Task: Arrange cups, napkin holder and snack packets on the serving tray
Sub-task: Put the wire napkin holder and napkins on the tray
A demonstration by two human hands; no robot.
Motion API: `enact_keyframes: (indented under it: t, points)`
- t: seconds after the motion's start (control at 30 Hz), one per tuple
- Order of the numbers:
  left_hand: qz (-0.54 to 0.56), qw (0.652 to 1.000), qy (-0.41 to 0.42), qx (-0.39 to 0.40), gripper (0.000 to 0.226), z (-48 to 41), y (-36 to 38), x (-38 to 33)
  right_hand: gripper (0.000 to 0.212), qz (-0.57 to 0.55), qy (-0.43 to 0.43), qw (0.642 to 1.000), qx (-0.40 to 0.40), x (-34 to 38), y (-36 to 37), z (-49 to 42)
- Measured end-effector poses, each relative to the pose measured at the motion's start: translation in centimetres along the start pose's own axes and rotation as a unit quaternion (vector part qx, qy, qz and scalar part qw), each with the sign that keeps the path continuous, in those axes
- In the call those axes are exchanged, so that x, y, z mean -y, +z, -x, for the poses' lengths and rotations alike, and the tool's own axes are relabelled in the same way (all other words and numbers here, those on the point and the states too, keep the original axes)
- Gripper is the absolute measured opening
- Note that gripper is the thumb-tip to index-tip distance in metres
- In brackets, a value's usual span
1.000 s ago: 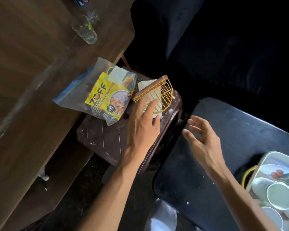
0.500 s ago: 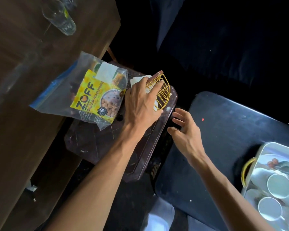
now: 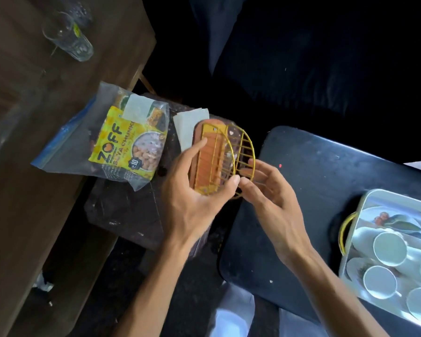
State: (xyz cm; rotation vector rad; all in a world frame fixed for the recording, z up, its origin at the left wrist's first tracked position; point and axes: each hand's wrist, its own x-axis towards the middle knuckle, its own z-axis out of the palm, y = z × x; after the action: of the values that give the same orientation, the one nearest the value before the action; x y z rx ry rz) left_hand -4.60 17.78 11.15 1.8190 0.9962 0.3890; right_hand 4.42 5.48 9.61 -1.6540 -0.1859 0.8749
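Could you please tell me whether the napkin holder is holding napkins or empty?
It looks empty: the napkin holder, gripped by the left hand, shows bare wire; a white napkin lies outside it.
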Motion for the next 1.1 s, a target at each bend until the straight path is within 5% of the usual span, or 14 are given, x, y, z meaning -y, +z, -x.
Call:
enact_keyframes:
  t: [0.13,0.27,0.5,0.7,0.83,1.1]
  points:
    - [0.163,0.982,-0.088,0.031,0.066,4.5,2.6,-0.4,0.019,0.010,-0.010,1.000,-0.007,-0.5,-2.4,3.5]
    - [0.207,0.969,-0.124,0.055,0.067,8.6,6.0,-1.2,0.022,0.077,-0.030,0.994,-0.074,-1.5,-5.7,6.9]
    - [0.186,0.969,-0.111,0.119,0.065,14.3,12.8,-4.4,0.028,0.028,-0.010,0.993,-0.116,-2.1,-14.3,11.9]
    - [0.045,0.986,-0.046,0.151,0.058,19.4,20.4,-9.2,0.028,0.024,-0.004,0.975,-0.220,-3.1,-23.9,16.3]
    - [0.100,0.970,-0.076,0.208,0.036,22.7,26.4,-12.2,0.028,0.037,0.008,0.959,-0.282,-4.3,-30.2,19.2]
    - [0.132,0.934,-0.108,0.314,0.026,27.4,36.3,-15.5,0.027,0.044,0.053,0.928,-0.367,-8.2,-40.1,22.6]
